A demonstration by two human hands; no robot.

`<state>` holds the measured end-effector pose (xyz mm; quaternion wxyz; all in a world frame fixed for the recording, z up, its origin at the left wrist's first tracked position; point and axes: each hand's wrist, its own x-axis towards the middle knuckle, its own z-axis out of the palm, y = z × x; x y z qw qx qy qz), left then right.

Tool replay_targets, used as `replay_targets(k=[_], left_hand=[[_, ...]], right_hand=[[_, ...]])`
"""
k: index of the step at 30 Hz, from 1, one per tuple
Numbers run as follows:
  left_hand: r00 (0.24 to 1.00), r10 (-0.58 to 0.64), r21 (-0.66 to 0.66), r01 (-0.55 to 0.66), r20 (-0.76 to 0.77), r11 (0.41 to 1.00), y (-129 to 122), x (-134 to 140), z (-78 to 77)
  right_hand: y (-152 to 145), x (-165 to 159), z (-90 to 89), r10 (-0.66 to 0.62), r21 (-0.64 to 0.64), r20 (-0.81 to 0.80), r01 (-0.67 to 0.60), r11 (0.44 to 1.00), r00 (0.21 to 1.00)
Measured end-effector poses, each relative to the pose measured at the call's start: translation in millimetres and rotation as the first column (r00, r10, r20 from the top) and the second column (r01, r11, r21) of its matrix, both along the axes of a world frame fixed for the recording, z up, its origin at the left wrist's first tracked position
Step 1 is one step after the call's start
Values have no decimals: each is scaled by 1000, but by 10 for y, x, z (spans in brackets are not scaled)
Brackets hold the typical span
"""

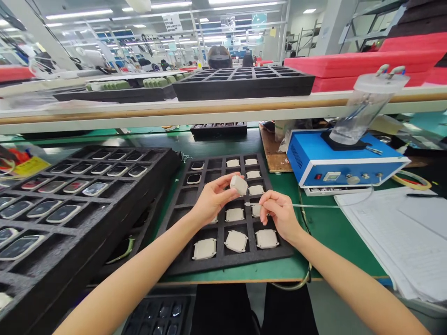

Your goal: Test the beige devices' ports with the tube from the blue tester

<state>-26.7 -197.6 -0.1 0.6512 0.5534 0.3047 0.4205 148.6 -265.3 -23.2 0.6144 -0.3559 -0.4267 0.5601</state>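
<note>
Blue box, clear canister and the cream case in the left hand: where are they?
Blue box (342, 170), head view: front panel.
Clear canister (361, 111), head view: side wall.
Cream case (240, 185), head view: side facing the camera.

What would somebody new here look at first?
Probably the bright blue box on the right of the green bench, with a clear cylinder on top. Next, perhaps the red blocks at upper right. Then the left hand, in the middle, holding a small cream case above a black tray.
</note>
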Motion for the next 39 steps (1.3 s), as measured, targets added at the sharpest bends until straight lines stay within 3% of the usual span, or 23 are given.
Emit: replay_targets(k=[4,10,18,39], left_hand=[[998,-58,-22,57,-37,998,15,-18,-130],[965,-204,69,217,-166,974,14,-52,-207],[971,-203,86,214,-123,973,21,-44,-218],[961,-238,70,250,-143,966,17,-56,-212]], right_hand=[[-6,-13,-1,10,9,36,-10,1000,999],[-21,0,-26,-40,15,77,39,999,996],[-20,-14,1,-104,-26,129,108,994,986],[-26,4,11,-97,-28,131,101,994,987]])
